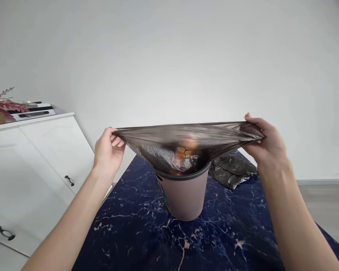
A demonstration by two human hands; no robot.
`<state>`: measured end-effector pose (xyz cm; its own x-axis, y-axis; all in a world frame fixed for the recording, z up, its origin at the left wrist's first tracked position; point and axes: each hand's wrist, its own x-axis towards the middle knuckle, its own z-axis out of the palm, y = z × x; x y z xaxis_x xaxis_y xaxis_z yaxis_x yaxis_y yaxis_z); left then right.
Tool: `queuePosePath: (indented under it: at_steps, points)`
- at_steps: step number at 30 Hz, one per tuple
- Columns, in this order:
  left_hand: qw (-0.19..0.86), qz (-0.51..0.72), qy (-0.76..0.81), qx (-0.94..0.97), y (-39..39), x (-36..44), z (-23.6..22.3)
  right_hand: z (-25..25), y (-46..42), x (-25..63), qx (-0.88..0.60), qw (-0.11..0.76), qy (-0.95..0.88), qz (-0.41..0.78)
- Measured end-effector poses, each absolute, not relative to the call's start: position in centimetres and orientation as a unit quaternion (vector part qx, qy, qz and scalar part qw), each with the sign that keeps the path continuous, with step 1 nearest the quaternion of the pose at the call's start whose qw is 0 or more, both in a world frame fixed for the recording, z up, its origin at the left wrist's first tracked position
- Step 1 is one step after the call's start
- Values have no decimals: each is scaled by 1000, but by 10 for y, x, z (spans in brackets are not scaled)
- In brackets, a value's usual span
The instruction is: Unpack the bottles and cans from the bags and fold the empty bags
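A thin, see-through black garbage bag (158, 145) is stretched wide between my two hands, its lower part down inside a trash can (186, 195). My left hand (109, 150) pinches one upper corner of the bag. The opposite corner is gripped by my right hand (264, 141), with the thumb and fingers closed on the plastic. Through the film, blurred orange and reddish contents (186, 150) show in the bag; I cannot make out what they are. The can is pinkish-grey with a dark rim and stands upright on a blue marble-patterned table (135, 233).
Behind the can to the right lies another crumpled black plastic bag (233, 169). White cabinets (39, 165) with dark handles stand at the left, with pink artificial leaves (5, 103) and a white device (36, 111) on top. A pale wall (186, 56) rises behind the table.
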<state>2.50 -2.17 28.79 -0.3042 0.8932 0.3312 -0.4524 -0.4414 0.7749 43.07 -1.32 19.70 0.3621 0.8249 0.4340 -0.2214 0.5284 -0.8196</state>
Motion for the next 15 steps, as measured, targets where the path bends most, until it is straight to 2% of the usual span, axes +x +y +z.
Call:
queuePosePath:
  at_steps: [4, 7, 11, 15]
  points:
    - [502, 710, 317, 379, 0, 5, 270, 196, -12, 426, -366, 756, -400, 367]
    - [536, 673, 337, 382, 6, -11, 248, 192, -10, 434, -438, 736, -424, 294]
    - [538, 653, 364, 390, 2, -22, 202, 175, -2, 454, -564, 652, -467, 195]
    - [528, 604, 408, 437, -8, -11, 155, 151, 6, 453, -595, 500, -576, 253]
